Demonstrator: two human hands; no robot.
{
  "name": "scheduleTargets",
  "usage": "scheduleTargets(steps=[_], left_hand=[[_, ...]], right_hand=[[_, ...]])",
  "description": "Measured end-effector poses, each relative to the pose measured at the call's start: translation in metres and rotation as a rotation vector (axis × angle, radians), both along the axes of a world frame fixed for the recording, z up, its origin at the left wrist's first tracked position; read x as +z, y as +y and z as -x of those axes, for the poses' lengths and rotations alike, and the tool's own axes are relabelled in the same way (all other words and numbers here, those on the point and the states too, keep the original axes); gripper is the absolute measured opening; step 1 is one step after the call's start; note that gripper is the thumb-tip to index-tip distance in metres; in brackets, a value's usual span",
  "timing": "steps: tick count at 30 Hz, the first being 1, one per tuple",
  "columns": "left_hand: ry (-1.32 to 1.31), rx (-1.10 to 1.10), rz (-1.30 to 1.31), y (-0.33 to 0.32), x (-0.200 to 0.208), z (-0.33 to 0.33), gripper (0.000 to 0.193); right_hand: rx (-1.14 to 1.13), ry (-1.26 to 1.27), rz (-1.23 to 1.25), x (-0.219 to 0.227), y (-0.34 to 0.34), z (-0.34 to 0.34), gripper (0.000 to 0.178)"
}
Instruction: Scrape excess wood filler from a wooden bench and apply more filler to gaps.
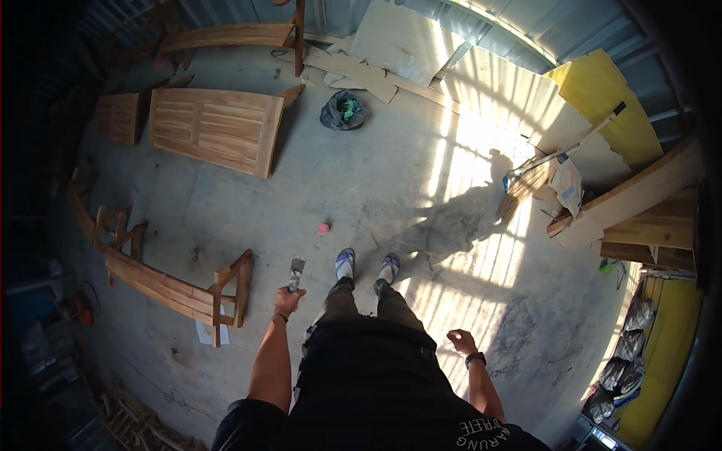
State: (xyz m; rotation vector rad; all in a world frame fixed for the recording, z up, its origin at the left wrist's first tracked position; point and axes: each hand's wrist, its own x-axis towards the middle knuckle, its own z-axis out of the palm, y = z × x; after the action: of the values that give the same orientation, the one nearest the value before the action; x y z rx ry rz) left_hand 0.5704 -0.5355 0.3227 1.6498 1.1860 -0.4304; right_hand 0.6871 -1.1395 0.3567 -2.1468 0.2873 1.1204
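My left hand (286,302) is closed around the handle of a putty knife (298,266), its broad metal blade pointing away from me over the floor. My right hand (461,342) hangs free on the other side of my body, fingers loosely curled and apart, with nothing visible in it. A small pink-red round object (323,228), like a lid or small tub, lies on the concrete floor ahead of my feet. Left of the putty knife stands a long wooden bench frame (162,288) with angled end supports.
Wooden panels (214,128) and another bench (229,35) stand at the far left. A black plastic bag (344,110) sits on the floor ahead. At the right are a broom (526,186), a yellow sheet (609,105) and stacked boards (650,225). Wood pieces (139,421) lie at the lower left.
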Motion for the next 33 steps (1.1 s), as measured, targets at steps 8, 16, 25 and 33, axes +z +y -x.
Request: scheduleTargets(steps=[8, 16, 25, 33], left_hand=[[0.159, 0.126, 0.174, -0.03, -0.008, 0.013, 0.022], [0.056, -0.153, 0.165, -0.061, -0.001, -0.079, 0.024], [-0.346, 0.287, 0.141, -0.133, 0.111, -0.042, 0.046], [-0.405, 0.458, -0.058, -0.228, 0.169, 0.064, 0.081]], right_hand=[[-0.078, -0.335, -0.051, 0.024, 0.031, -0.059, 0.032], [-0.159, -0.614, -0.04, -0.049, -0.042, 0.028, 0.003], [0.086, 0.0, -0.384, 0.025, 0.159, -0.124, 0.032], [0.532, 0.805, -0.455, 0.092, 0.323, 0.031, 0.054]])
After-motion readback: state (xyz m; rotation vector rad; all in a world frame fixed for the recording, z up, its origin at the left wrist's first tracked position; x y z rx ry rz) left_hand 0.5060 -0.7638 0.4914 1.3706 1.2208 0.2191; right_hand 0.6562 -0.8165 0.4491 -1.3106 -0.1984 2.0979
